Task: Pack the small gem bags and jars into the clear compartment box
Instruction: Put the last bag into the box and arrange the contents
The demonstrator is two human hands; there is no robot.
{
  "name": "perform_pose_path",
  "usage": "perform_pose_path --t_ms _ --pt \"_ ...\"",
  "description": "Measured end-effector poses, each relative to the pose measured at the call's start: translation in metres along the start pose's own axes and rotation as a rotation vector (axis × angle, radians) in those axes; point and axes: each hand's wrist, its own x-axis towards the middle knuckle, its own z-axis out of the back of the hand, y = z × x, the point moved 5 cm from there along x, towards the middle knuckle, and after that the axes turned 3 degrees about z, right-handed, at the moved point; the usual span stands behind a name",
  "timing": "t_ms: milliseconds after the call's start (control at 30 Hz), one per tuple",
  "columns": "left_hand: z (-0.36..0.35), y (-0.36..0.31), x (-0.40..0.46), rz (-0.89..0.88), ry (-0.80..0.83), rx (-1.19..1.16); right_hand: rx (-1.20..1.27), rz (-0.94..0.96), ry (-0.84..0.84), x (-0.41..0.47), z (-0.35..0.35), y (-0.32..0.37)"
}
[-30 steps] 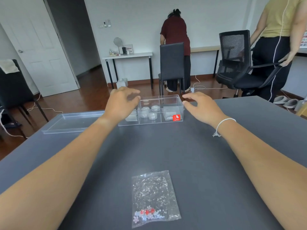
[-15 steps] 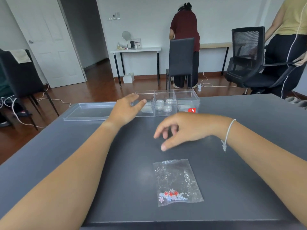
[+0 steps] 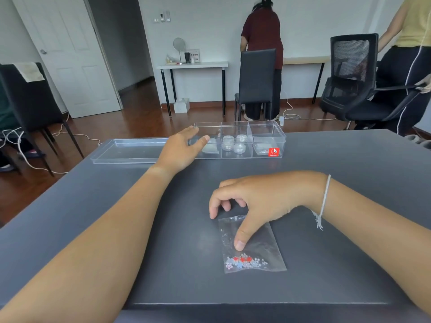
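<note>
A clear gem bag [image 3: 256,255] with red, blue and white flower gems lies flat on the dark table near me. My right hand [image 3: 254,201] hovers over its top, thumb pressed on the bag and fingers spread around its upper edge. The clear compartment box [image 3: 268,128] stands at the table's far edge, with several small round jars [image 3: 234,143] in its middle cell and small bags in the left and right cells. My left hand [image 3: 180,149] rests open against the box's left end, holding nothing.
The clear box lid [image 3: 126,151] lies left of the box. Beyond the dark table [image 3: 349,173] stand a black chair [image 3: 256,82] and a mesh office chair [image 3: 354,80]. Two people stand at the back and right.
My right hand has come back from the box toward me and dropped onto the gem bag. My left hand has stayed by the box's left end.
</note>
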Motion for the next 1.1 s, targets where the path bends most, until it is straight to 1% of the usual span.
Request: perform_pose_path --t_ms 333,467,567,667,733,833,1000,1033,1100 --pt "0.0 -0.001 0.0 0.006 -0.002 0.005 0.133 0.021 -0.009 0.004 -0.002 -0.001" --pt "0.0 0.0 0.0 0.004 -0.003 0.005 0.14 0.031 -0.018 0.006 -0.001 -0.003" --pt "0.0 0.0 0.0 0.008 -0.001 -0.002 0.175 0.045 -0.049 0.007 0.003 -0.004" --pt "0.001 -0.001 0.0 0.008 -0.01 0.003 0.241 0.068 -0.125 0.005 0.013 -0.008" --pt "0.001 -0.001 0.0 0.007 -0.011 0.0 0.302 0.073 -0.22 0.001 0.025 -0.013" --pt "0.001 -0.001 -0.001 0.013 0.002 -0.024 0.335 0.042 -0.439 -0.01 0.051 -0.027" --pt "0.001 -0.002 -0.002 0.02 0.013 -0.035 0.334 -0.089 -0.96 -0.035 0.102 -0.071" --pt "0.001 -0.002 -0.002 0.019 0.014 -0.036 0.335 -0.113 -1.049 -0.039 0.111 -0.08" --pt "0.001 -0.001 -0.002 0.022 0.019 -0.04 0.32 -0.137 -1.173 -0.043 0.127 -0.092"
